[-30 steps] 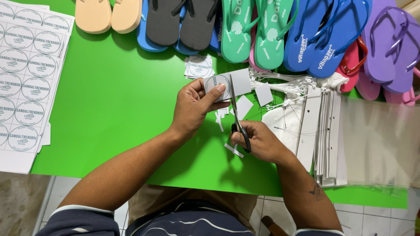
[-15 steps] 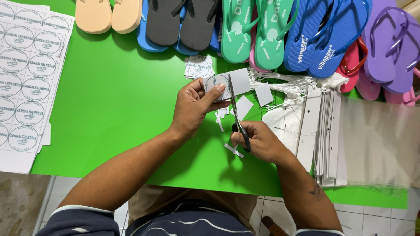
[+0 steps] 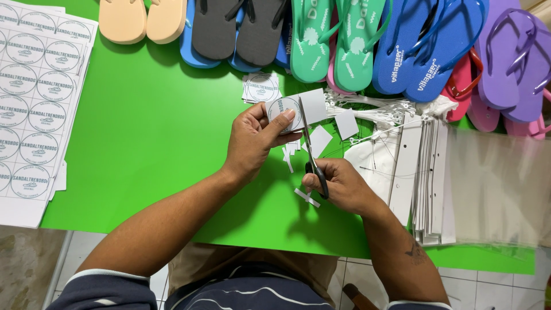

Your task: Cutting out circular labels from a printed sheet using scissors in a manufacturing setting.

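Head view: left hand (image 3: 252, 140) pinching a round-printed label (image 3: 285, 109), held just above the green table (image 3: 143, 143). Right hand (image 3: 338, 185) closed through the scissors (image 3: 310, 150), blades biting the label's right edge. Judging by the scraps (image 3: 307, 197) and the small cut stack (image 3: 261, 88), well under way; uncut sheets (image 3: 37, 97) piled at left, plenty left. Flip-flops (image 3: 333, 40) lining the far edge, white cards (image 3: 427, 178) and plastic ties (image 3: 367, 112) crowding the right. Nothing blocking the cut.
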